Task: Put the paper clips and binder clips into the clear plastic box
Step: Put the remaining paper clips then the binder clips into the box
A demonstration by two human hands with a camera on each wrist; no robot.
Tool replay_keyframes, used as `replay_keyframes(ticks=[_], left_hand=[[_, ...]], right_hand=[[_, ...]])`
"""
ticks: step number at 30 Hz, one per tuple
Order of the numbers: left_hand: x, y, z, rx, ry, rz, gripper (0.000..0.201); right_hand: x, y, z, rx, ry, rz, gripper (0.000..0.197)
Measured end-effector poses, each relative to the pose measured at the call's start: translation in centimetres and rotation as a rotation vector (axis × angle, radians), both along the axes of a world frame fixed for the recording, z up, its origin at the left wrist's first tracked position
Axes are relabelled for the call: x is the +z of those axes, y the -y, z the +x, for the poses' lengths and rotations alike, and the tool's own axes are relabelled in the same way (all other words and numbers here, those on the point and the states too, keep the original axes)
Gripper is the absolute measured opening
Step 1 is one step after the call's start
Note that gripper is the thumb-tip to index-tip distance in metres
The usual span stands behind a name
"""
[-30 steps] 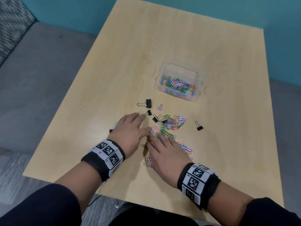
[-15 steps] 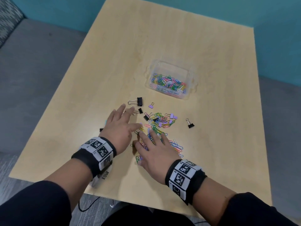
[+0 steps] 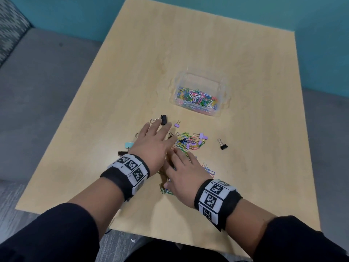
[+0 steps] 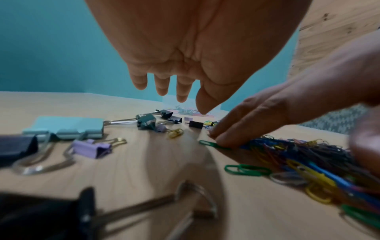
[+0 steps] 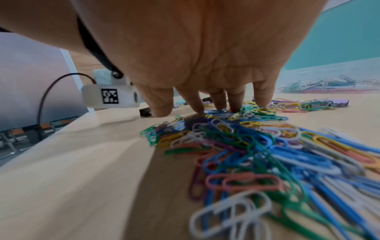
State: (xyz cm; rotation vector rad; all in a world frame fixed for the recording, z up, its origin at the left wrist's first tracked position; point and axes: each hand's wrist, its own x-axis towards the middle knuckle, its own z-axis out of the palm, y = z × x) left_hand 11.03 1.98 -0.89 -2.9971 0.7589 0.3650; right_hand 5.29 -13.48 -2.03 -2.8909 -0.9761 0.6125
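Note:
The clear plastic box (image 3: 223,87) sits mid-table, partly filled with coloured paper clips. A loose pile of paper clips (image 3: 190,142) (image 5: 246,146) lies in front of it. My right hand (image 3: 181,167) (image 5: 216,105) presses straight fingers onto the near part of that pile. My left hand (image 3: 154,142) (image 4: 180,97) hovers flat above the table with spread fingers, holding nothing. Binder clips lie around it: a black one (image 3: 163,119) past its fingertips, a small purple one (image 3: 177,125), a mint one (image 3: 129,144) (image 4: 68,128) and a purple one (image 4: 92,148) underneath.
Another black binder clip (image 3: 223,146) lies alone to the right of the pile. The wooden table (image 3: 245,53) ends near my wrists at the front and against a teal wall at the back. Grey floor lies to the left.
Both hands have shifted a little forward and towards each other. The left fingertips now reach close to the black binder clip; the right hand slid left over the paper clips.

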Motion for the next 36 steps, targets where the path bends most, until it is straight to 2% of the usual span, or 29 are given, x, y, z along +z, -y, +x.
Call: replay_keyframes(ticks=[3,11,14,17,20,23,25,28,31,36], left_hand=[[-0.2,0.0,0.3,-0.018,-0.032,0.085,0.065],[-0.1,-2.6,-0.9,-0.045,-0.033,0.088,0.064],[0.2,-3.4,-1.1,0.002,-0.044,0.133,0.058],[0.7,-3.3,-0.8,0.076,0.016,0.075,0.051],[0.3,-1.7,-0.4,-0.034,0.078,-0.023,0.049],[-0.1,0.8,0.1,-0.144,-0.027,-0.048,0.061],[-0.4,1.8,0.4,-0.164,-0.104,0.005,0.063],[-0.9,1.7,0.3,-0.188,-0.101,0.043,0.062],[-1.3,0.9,-0.8,-0.188,-0.105,0.078,0.059],[-1.6,0.0,-3.5,-0.178,-0.058,-0.035,0.051]], right_hand=[[-0.1,1.0,-1.4,0.025,0.023,0.009,0.066],[-0.6,2.6,-2.6,-0.003,0.036,0.031,0.069],[-0.7,2.4,-2.6,-0.004,0.027,0.021,0.067],[-0.5,2.5,-2.7,-0.009,0.029,0.021,0.065],[-0.1,2.5,-2.6,0.020,0.062,0.053,0.059],[0.6,2.6,-2.2,0.030,0.115,0.128,0.051],[0.8,2.8,-1.9,-0.022,0.126,0.141,0.051],[0.5,3.7,-1.9,-0.115,0.114,0.088,0.056],[-0.1,4.4,-2.4,-0.133,0.086,0.075,0.056],[0.1,4.8,-2.5,-0.095,0.116,0.165,0.051]])
